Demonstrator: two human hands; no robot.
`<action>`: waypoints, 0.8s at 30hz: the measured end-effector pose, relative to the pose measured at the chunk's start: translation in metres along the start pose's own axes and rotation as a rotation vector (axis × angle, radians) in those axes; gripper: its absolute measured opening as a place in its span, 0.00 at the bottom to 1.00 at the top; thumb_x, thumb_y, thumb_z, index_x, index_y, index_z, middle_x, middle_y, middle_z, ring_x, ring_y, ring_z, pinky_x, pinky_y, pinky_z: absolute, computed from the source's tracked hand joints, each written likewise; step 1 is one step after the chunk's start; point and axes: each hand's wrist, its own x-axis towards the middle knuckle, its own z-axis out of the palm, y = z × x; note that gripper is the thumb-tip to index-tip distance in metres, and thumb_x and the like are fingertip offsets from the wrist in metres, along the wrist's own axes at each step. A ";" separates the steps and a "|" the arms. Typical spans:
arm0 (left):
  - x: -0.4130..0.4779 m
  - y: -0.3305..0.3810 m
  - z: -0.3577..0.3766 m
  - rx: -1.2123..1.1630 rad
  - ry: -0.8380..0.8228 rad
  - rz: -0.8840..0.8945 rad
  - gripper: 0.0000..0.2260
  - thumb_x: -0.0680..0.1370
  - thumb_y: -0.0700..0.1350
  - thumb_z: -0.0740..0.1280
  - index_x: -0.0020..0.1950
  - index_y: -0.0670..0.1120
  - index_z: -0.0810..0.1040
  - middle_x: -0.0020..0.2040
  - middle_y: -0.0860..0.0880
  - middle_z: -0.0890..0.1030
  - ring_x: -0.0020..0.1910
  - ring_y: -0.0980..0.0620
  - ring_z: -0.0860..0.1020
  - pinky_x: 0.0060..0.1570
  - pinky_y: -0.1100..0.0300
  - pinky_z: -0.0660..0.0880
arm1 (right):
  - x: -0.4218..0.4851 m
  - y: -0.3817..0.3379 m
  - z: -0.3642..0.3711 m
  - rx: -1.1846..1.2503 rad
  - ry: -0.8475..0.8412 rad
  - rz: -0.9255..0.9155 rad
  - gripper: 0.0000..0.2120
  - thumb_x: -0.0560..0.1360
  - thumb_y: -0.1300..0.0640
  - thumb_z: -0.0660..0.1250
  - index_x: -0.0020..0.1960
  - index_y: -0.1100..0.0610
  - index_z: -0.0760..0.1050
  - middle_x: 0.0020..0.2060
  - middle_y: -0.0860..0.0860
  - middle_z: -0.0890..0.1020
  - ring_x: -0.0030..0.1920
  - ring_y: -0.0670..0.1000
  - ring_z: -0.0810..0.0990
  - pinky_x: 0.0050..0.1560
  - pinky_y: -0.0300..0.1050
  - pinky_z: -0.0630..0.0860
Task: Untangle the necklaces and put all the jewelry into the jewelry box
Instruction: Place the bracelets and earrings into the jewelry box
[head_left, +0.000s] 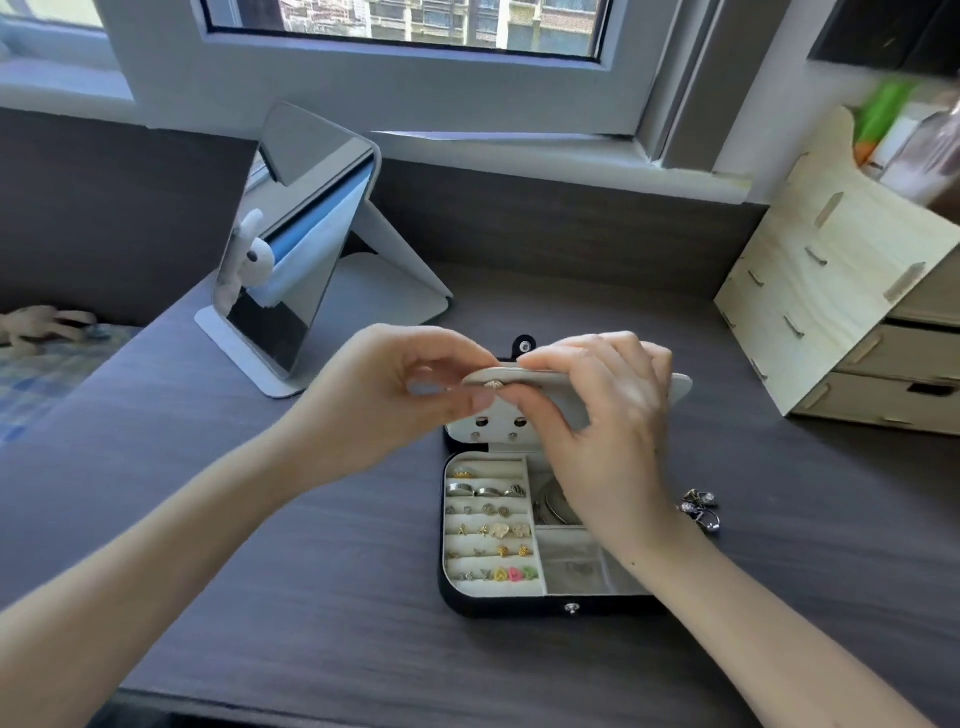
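1. So, the jewelry box (519, 605) sits open on the counter (311, 571), near the middle, with the front clasp facing the person.
2. The right hand (597, 415) has its fingers curled over the cream flap (670, 387) inside the lid and grips it tilted up. My guess is that's to brace it and get at its edge.
3. The left hand (395, 395) pinches a small gold stud (492, 384) between thumb and forefinger, right at the flap's left end. It looks like it's being pushed into the flap, though I can't tell whether the post is in.
4. The padded rows (488, 519) on the box's left side are already packed with rings and earrings, so the sorting looks well along.
5. A few silvery loose pieces (698, 512) lie on the counter just right of the box, so they're not put away yet.
6. Something curved sits in the right compartment, half hidden by the wrist. I can't tell if it's a necklace.
7. A mirror (291, 291) stands far left and a wooden drawer unit (831, 312) far right.
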 end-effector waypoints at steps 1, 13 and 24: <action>0.000 -0.001 0.003 0.037 0.054 0.009 0.06 0.70 0.44 0.72 0.46 0.52 0.82 0.43 0.54 0.84 0.43 0.57 0.82 0.46 0.63 0.78 | -0.001 0.000 -0.003 0.000 -0.001 -0.004 0.09 0.73 0.50 0.70 0.47 0.56 0.81 0.43 0.47 0.82 0.48 0.46 0.75 0.53 0.43 0.63; 0.016 -0.007 0.012 0.028 0.240 -0.074 0.09 0.73 0.37 0.71 0.40 0.52 0.78 0.40 0.48 0.83 0.41 0.49 0.80 0.46 0.51 0.78 | -0.054 0.098 -0.096 -0.346 -0.499 0.375 0.05 0.71 0.61 0.72 0.44 0.53 0.84 0.41 0.48 0.84 0.44 0.57 0.79 0.46 0.50 0.66; 0.025 -0.014 0.016 -0.035 0.327 -0.144 0.08 0.73 0.39 0.72 0.48 0.51 0.79 0.45 0.49 0.83 0.46 0.50 0.81 0.50 0.53 0.78 | -0.065 0.105 -0.099 -0.323 -0.573 0.383 0.06 0.69 0.64 0.74 0.40 0.53 0.83 0.37 0.47 0.83 0.40 0.53 0.79 0.44 0.48 0.71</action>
